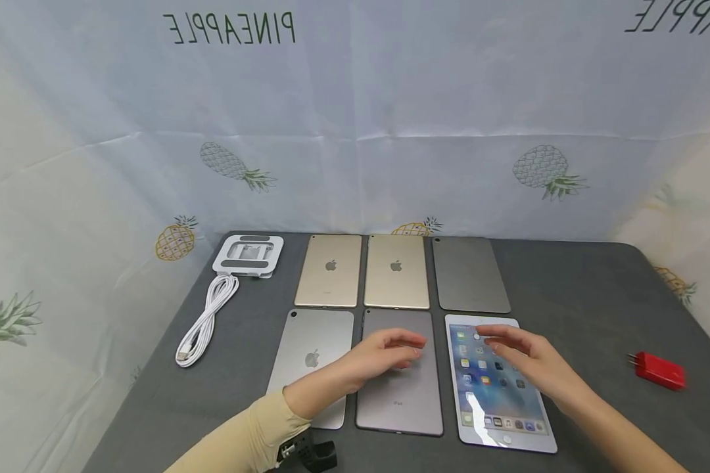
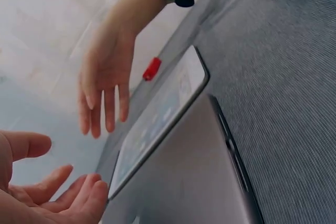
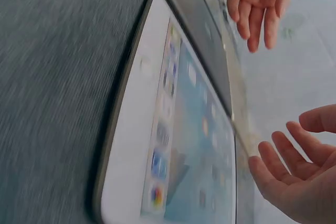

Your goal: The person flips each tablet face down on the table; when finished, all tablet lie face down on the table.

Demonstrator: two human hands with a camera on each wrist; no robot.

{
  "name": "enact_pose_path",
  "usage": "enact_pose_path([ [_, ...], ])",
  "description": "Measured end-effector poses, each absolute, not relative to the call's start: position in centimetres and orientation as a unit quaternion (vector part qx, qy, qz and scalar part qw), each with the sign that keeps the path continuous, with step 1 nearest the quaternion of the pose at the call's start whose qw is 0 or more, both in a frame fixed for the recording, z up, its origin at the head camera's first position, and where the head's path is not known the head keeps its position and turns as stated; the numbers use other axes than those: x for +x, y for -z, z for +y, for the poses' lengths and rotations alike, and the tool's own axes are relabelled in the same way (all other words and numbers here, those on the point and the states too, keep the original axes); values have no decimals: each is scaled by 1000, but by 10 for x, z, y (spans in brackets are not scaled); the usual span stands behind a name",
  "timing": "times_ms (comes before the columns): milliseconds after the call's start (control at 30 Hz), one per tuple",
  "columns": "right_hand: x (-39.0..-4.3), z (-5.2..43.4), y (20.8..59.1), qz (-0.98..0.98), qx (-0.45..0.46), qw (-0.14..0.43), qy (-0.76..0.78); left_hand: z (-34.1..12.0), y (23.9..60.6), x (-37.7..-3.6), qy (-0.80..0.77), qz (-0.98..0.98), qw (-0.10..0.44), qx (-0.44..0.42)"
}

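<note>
In the head view a white tablet (image 1: pixel 499 381) lies face up at the front right, its screen lit with app icons. My right hand (image 1: pixel 523 355) hovers over its upper part, fingers relaxed and holding nothing. Left of it a grey tablet (image 1: pixel 398 407) lies back up, with my left hand (image 1: pixel 384 355) above it, fingers loosely bent around nothing. A silver tablet (image 1: pixel 313 341) lies partly under my left forearm. Behind these, two gold tablets (image 1: pixel 328 270) (image 1: pixel 396 270) and a dark grey tablet (image 1: pixel 470 274) lie back up in a row.
A white folding stand (image 1: pixel 248 255) sits at the back left, with a coiled white cable (image 1: pixel 207 318) in front of it. On the right lies a red plug adapter (image 1: pixel 659 370). A pineapple-print cloth (image 1: pixel 355 98) hangs behind the dark table (image 1: pixel 574 289).
</note>
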State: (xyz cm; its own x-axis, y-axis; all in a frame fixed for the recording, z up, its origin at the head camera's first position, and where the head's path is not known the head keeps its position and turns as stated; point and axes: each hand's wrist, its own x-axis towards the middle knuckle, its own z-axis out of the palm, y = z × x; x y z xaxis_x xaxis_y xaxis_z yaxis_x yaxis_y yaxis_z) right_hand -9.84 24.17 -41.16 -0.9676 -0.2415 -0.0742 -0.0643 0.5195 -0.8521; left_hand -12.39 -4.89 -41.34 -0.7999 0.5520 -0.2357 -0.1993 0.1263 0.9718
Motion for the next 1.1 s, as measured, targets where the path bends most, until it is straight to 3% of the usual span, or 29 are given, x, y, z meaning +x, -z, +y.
enact_pose_path([
  [467,-90,288,426,899,-12,104,426,-10,422,-122,-677,648,339,84],
  [767,-88,296,431,865,28,172,470,-2,426,-121,-691,615,375,61],
  [1100,-92,300,433,827,63,212,517,6,429,-124,-705,611,360,-1],
])
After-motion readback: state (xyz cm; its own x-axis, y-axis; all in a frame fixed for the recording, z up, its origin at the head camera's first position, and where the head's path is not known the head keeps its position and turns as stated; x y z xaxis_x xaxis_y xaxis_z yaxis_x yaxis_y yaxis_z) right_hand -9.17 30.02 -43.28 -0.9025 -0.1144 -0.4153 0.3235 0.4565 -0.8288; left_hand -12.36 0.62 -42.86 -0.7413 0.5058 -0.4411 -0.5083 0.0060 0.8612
